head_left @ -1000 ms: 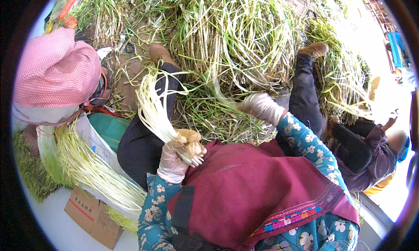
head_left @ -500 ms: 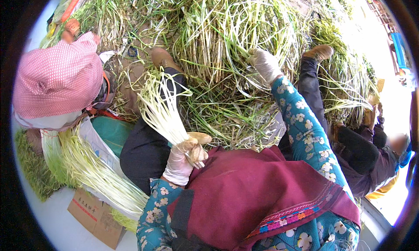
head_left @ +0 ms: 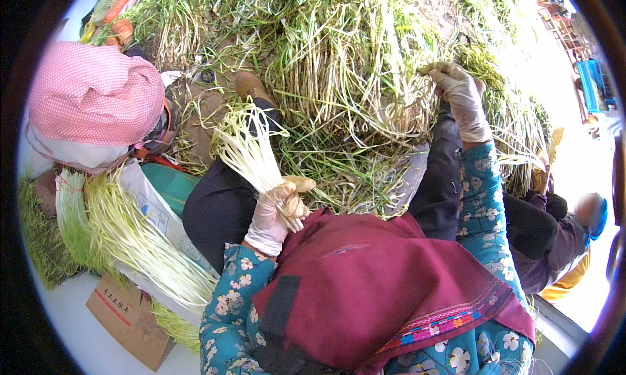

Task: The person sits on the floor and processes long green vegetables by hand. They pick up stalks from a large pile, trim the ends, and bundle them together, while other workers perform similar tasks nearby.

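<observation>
In my gloved left hand (head_left: 274, 215) is a bunch of long white stalks (head_left: 255, 157) with curling pale-green tips, gripped at the lower ends above my left thigh. The tips lean up and to the left. My gloved right hand (head_left: 454, 91) is held out at the right edge of a big heap of green leafy stalks (head_left: 339, 69). Its fingers are pinched together; whether a thin stem is between them I cannot make out. Both gloves have brown-stained fingertips.
Cleaned pale stalks (head_left: 153, 241) lie on a white sack at my left, by a cardboard piece (head_left: 127, 316). A person in a pink checked head covering (head_left: 98, 95) sits close on the left. Another person (head_left: 567, 238) sits at the right. Loose trimmings (head_left: 345, 179) cover the ground between my legs.
My right hand has moved right, from the heap's middle to its right edge. The left hand and its bunch have stayed nearly in place.
</observation>
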The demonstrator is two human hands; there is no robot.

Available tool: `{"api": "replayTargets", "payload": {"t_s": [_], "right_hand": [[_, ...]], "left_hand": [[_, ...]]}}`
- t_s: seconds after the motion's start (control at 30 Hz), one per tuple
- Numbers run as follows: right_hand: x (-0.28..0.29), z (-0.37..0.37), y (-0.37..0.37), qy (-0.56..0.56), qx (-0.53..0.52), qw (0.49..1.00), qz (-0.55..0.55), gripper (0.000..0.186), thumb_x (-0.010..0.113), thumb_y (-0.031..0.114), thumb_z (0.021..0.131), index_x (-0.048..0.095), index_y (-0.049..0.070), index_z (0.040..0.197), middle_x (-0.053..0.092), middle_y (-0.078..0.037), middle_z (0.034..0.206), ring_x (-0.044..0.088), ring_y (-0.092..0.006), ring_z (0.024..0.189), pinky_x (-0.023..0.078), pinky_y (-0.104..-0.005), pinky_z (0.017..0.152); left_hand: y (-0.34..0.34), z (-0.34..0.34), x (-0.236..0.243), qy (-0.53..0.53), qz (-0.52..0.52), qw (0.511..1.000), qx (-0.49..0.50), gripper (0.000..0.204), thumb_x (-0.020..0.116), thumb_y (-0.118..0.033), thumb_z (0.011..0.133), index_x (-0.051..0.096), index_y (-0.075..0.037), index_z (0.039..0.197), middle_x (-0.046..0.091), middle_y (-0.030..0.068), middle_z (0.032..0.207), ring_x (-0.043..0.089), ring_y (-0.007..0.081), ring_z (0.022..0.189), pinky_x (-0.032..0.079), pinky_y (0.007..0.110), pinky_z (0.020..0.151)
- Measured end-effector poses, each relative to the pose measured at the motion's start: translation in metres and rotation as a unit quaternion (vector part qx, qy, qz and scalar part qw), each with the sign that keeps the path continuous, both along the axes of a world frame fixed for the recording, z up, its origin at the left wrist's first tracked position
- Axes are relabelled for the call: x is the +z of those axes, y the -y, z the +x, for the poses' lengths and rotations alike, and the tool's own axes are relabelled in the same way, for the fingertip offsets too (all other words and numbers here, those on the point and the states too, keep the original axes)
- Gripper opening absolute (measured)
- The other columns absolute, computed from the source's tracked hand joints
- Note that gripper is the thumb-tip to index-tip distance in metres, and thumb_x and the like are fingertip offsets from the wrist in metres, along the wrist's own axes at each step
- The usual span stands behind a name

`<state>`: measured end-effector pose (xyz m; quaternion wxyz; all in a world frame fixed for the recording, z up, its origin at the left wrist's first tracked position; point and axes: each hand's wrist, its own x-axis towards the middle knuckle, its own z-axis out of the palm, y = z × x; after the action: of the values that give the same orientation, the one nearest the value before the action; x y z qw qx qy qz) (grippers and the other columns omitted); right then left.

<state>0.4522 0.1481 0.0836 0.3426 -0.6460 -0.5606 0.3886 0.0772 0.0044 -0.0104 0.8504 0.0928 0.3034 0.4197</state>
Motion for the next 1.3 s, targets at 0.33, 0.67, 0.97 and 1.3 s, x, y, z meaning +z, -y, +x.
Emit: {"api": "replayTargets", "payload": {"t_s": [0.33,0.67,0.97,1.3], "right_hand": [[-0.046,-0.061,0.057,-0.167,0.138,0.97,-0.113,0.02,0.061,0.01,0.094,0.07,0.005,0.111,0.07,-0.003,0.097,0.06,-0.0066,0.078,0.046,-0.0194,0.066],[-0.097,-0.127,0.135,-0.039,0.194,0.973,-0.117,0.017,0.067,0.01,0.091,0.07,0.003,0.106,0.068,-0.001,0.089,0.059,-0.0075,0.081,0.049,-0.0252,0.075],[-0.087,-0.141,0.14,-0.058,0.249,0.962,-0.095,0.023,0.07,0.015,0.086,0.069,0.008,0.109,0.069,-0.011,0.085,0.067,-0.0201,0.076,0.052,-0.032,0.07],[-0.101,-0.145,0.146,-0.126,0.319,0.937,-0.067,0.022,0.067,0.012,0.09,0.068,0.003,0.11,0.07,-0.004,0.091,0.065,-0.0143,0.085,0.052,-0.0276,0.078]], "left_hand": [[0.003,-0.004,-0.006,0.033,0.028,0.999,0.0,0.042,0.064,-0.028,0.091,0.063,0.008,0.114,0.049,-0.0017,0.052,0.046,0.0105,0.047,0.05,0.031,0.06],[0.003,0.002,-0.013,-0.043,-0.005,0.999,-0.006,0.056,0.069,-0.032,0.086,0.056,0.004,0.126,0.066,0.0048,0.084,0.056,0.0106,0.058,0.049,0.026,0.057],[0.004,0.03,-0.042,-0.104,-0.105,0.989,0.028,0.023,0.062,-0.011,0.092,0.063,0.0,0.111,0.068,0.0066,0.091,0.06,0.0137,0.056,0.052,0.024,0.046],[0.004,0.026,-0.042,-0.119,-0.096,0.986,-0.06,0.025,0.062,-0.011,0.091,0.063,0.004,0.11,0.07,0.0117,0.095,0.065,0.0171,0.063,0.054,0.027,0.05]]}}
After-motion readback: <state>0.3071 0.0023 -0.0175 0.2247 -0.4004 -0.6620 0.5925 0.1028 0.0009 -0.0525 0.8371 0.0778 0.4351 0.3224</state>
